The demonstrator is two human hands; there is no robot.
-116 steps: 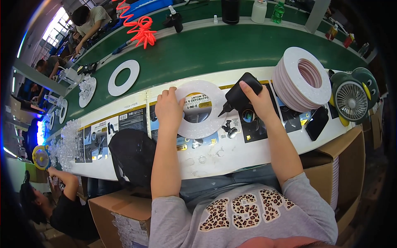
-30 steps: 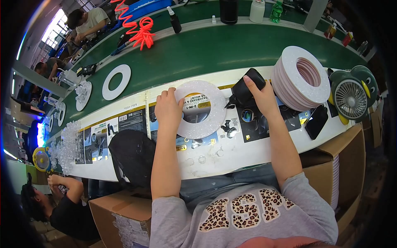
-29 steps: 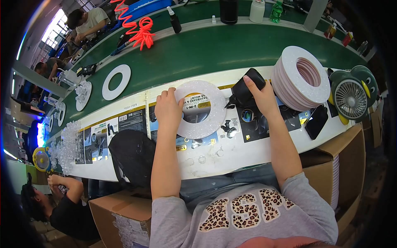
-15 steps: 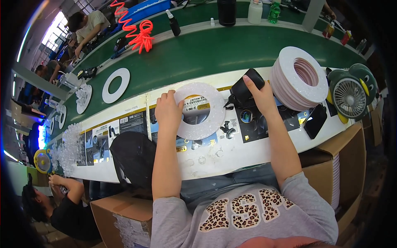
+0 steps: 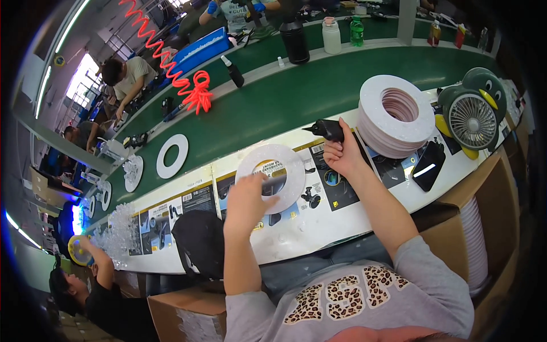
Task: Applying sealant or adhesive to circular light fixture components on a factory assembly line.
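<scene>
A flat white ring (image 5: 285,162) lies on the white workbench (image 5: 319,228) in front of me. My left hand (image 5: 248,196) grips its near rim, fingers over the edge. My right hand (image 5: 345,154) is just right of the ring and holds a black electric screwdriver (image 5: 325,130), its tip pointing left above the bench. A small black part (image 5: 311,198) sits on the printed sheets below the ring.
A stack of white rings (image 5: 396,114), a penguin-shaped fan (image 5: 470,114) and a black phone (image 5: 427,165) stand at right. Beyond is a green conveyor belt (image 5: 285,97) carrying another white ring (image 5: 172,155). A red coiled hose (image 5: 182,80) hangs above. A dark cap (image 5: 199,242), cardboard boxes (image 5: 188,313) and a seated person (image 5: 85,285) are at lower left.
My right hand has lifted the screwdriver off the ring and turned it to point left. My left hand has slid from the ring's left rim to its near rim.
</scene>
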